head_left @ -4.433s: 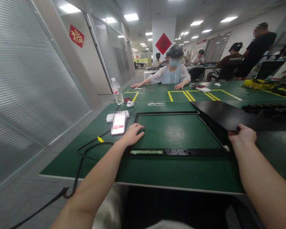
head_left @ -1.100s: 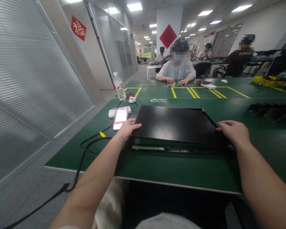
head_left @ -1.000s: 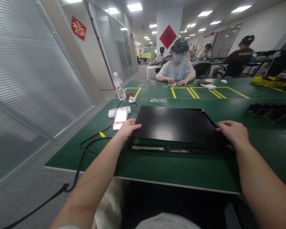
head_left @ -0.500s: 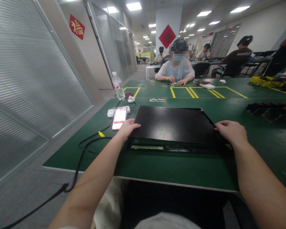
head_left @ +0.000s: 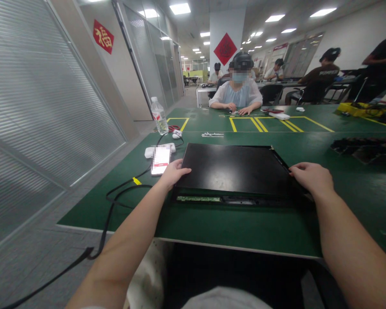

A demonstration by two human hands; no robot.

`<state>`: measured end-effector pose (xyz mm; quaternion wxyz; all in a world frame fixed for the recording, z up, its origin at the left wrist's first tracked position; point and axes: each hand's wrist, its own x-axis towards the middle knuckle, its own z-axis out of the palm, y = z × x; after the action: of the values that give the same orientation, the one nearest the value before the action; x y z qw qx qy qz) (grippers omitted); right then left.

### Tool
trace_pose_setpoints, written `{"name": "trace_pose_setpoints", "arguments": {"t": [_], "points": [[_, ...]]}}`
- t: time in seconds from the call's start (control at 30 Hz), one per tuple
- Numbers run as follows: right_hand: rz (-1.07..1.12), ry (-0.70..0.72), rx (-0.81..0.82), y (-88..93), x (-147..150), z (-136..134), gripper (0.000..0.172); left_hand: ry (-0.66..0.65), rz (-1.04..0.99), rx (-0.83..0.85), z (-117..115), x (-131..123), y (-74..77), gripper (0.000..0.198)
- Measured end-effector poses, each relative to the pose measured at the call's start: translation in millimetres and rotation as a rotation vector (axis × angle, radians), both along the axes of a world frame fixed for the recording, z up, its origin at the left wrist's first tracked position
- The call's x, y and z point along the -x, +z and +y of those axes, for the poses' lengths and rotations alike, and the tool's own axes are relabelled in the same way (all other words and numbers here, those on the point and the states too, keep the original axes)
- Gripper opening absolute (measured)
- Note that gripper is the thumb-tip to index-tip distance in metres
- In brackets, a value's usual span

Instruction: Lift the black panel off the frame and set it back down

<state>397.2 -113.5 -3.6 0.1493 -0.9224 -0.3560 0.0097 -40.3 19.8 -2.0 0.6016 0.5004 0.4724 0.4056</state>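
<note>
At the middle of the green tabletop (head_left: 238, 229), the black panel (head_left: 228, 167) lies over the black frame (head_left: 260, 201), held at both ends by your hands. Your left hand (head_left: 175, 172) grasps the panel's left edge, the thumb laid on its upper face; the fingers beneath are partly hidden. Your right hand (head_left: 315, 177) pinches the right edge between thumb and fingertips; whether it takes in the frame as well as the panel cannot be told. As to progress, the panel covers most of the frame's opening, and that placement may be judged done. It does not appear flush: the frame's far right corner and right side show beyond it, and a gap separates its near edge from the frame's near bar, where a green circuit strip (head_left: 198, 199) is exposed at the left. What is left, by this judgement, is the alignment along those sides, and neither hand has let go. Note, to the left, the phone (head_left: 161, 161) just beside your left hand, with a black cable (head_left: 111, 201) near it; to the far right, a group of dark parts (head_left: 357, 148), well apart from the panel; and, across the tabletop, a co-worker (head_left: 236, 95).
</note>
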Motion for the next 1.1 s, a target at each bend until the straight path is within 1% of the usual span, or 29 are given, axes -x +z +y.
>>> {"name": "trace_pose_setpoints", "arguments": {"t": [0.27,0.4,0.57,0.9,1.1], "points": [[0.012,0.006,-0.001,1.0,-0.1,-0.9,0.039,-0.028,0.009,-0.021,2.1,2.4,-2.8,0.052],[0.008,-0.002,-0.013,-0.8,-0.3,-0.9,0.039,-0.042,0.018,-0.025,0.6,1.6,-1.0,0.049],[0.002,0.010,-0.053,-1.1,-0.9,-0.8,0.033,-0.036,0.026,-0.024,-2.4,0.3,2.3,0.047],[0.046,-0.003,-0.025,-2.5,-2.9,-0.2,0.038,-0.021,-0.018,-0.005,-5.0,-1.0,5.4,0.052],[0.062,0.002,-0.077,-5.6,-6.3,0.5,0.032,-0.027,0.001,-0.002,-3.8,0.1,4.1,0.051]]}}
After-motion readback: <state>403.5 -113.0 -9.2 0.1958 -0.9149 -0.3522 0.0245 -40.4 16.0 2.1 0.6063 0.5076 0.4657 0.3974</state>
